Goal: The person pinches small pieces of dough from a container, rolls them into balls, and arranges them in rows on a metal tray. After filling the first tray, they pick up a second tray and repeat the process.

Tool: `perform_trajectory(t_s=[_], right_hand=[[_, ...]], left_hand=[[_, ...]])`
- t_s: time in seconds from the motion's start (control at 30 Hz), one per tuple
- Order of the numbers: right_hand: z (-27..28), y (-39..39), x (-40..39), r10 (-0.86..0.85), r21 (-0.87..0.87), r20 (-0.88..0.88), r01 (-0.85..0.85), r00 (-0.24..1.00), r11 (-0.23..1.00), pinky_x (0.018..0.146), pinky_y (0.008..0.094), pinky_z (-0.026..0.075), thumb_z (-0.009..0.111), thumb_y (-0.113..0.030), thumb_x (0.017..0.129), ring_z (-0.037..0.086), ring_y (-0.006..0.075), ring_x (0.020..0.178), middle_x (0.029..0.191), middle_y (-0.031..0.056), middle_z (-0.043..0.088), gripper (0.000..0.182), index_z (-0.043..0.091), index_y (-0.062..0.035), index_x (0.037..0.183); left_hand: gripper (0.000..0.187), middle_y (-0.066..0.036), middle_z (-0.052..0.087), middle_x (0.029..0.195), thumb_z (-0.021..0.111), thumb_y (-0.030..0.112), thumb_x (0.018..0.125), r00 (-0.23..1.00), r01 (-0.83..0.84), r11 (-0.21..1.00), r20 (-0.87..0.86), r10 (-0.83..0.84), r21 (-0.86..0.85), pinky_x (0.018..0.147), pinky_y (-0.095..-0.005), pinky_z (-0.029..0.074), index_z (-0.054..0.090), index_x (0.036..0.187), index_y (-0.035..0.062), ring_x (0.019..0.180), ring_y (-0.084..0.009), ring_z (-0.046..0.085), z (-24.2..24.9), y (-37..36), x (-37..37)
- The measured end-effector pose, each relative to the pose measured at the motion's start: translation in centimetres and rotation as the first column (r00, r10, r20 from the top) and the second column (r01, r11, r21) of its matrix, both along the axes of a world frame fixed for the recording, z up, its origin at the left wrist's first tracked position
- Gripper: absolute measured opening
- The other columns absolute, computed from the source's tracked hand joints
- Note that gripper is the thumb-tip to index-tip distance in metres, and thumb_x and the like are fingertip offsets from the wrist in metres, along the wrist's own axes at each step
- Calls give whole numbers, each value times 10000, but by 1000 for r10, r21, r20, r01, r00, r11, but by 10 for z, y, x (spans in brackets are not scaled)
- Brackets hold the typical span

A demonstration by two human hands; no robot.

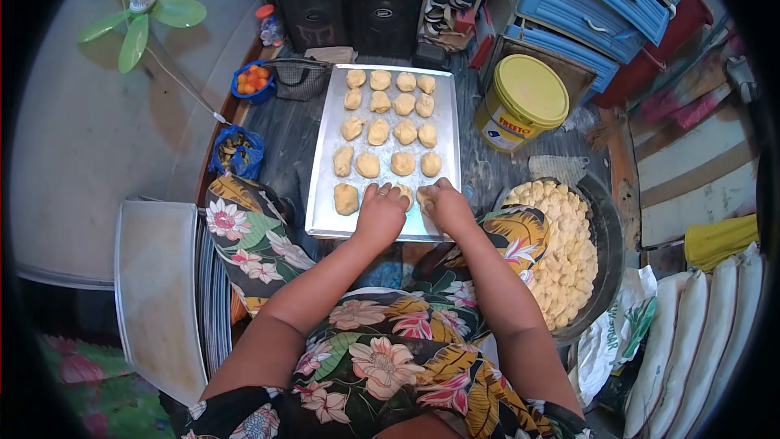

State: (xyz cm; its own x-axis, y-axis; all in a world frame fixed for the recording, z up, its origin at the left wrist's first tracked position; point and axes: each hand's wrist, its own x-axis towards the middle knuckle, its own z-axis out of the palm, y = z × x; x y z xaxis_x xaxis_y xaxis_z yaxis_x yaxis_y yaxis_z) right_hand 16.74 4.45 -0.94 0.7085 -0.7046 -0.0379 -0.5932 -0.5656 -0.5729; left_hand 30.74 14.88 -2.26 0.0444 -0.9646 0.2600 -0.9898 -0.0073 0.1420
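Observation:
A metal baking tray (321, 187) lies in front of me with rows of pale yellow dough balls (377, 132) on it. At its near end, my left hand (383, 215) has its fingers curled down over the nearest row, and what lies beneath the palm is hidden. My right hand (447, 209) is closed on a dough ball (423, 197) at the right of that row. Another piece of dough shows partly between the two hands. To the left, a dough ball (346, 199) rests untouched.
A dark round basin (611, 252) heaped with dough pieces (561, 252) stands by my right knee. Beyond it is a yellow-lidded bucket (528, 93). Stacked trays (162, 293) lean at my left. A blue basket (253, 94) of orange items and a green fan (142, 4) are farther left.

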Motion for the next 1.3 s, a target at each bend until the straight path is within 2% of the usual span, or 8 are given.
perform_trajectory(t_s=[0.23, 0.47, 0.53, 0.73, 0.87, 0.93, 1.03, 1.3], right_hand=[[15, -1, 2, -36, -195, 111, 57, 993, 979, 810, 399, 461, 599, -141, 778, 560, 304, 926, 971, 130, 573, 275, 656, -87, 1042], [8, 2, 31, 156, -341, 170, -91, 973, 936, 812, 393, 403, 598, -171, 792, 539, 279, 939, 962, 99, 594, 255, 644, -79, 1025], [12, 3, 29, 155, -353, 188, -81, 970, 932, 822, 390, 394, 601, -169, 795, 534, 274, 941, 971, 96, 589, 263, 637, -87, 1042], [5, -7, 21, 75, -290, 171, -23, 982, 957, 817, 390, 398, 591, -128, 781, 526, 279, 951, 974, 94, 582, 292, 631, -86, 1068], [5, -27, 32, 77, -349, 209, 1, 975, 937, 808, 387, 404, 581, -115, 771, 522, 291, 949, 978, 97, 580, 309, 629, -83, 1074], [14, -43, 46, -17, -379, 150, 73, 989, 923, 847, 393, 390, 554, -102, 778, 514, 281, 997, 1050, 92, 587, 331, 622, -88, 1102], [-1, -69, 70, 18, -560, 96, 39, 995, 828, 918, 443, 347, 530, -102, 795, 490, 257, 1090, 1136, 72, 585, 357, 605, -106, 1145], [-10, -82, 94, 71, -515, -283, -214, 956, 830, 1041, 636, 147, 482, -88, 817, 389, 222, 1268, 1278, 30, 534, 436, 556, -187, 1235]], left_hand=[[356, -152, 546, 1222, 509, 195, 872, 987, -98, 991, -136, 85, -90, 1037, -485, 272, 552, 1201, 64, 1191, -297, 472, 4, 6, 20], [310, -180, 570, 1175, 483, 67, 803, 906, -344, 923, -320, 278, -172, 944, -423, 388, 645, 1067, 76, 1106, -327, 520, 7, -52, 119], [266, -173, 597, 1088, 499, 68, 800, 986, -106, 970, -149, 74, -219, 859, -402, 455, 662, 1010, 71, 1002, -325, 569, 0, -69, 139], [199, -134, 600, 927, 526, 89, 795, 955, -292, 949, -88, 283, -116, 751, -377, 492, 661, 939, 62, 875, -286, 594, -15, -81, 147], [239, -151, 591, 1109, 568, 93, 792, 948, -308, 951, -89, 305, -22, 807, -397, 489, 659, 1012, 76, 957, -321, 585, -12, -85, 141], [241, -163, 596, 1118, 530, 121, 807, 975, -213, 937, -127, 184, -278, 867, -399, 448, 664, 1003, 82, 1011, -314, 574, -10, -91, 125], [287, -143, 557, 1211, 580, 121, 793, 1000, 8, 979, -18, -12, -206, 931, -420, 408, 638, 1073, 93, 1084, -309, 536, -9, -98, 112], [299, -96, 590, 1179, 580, 158, 792, 981, -193, 975, 3, 195, -113, 995, -433, 337, 644, 1082, 119, 1135, -260, 522, -24, -102, 111]])
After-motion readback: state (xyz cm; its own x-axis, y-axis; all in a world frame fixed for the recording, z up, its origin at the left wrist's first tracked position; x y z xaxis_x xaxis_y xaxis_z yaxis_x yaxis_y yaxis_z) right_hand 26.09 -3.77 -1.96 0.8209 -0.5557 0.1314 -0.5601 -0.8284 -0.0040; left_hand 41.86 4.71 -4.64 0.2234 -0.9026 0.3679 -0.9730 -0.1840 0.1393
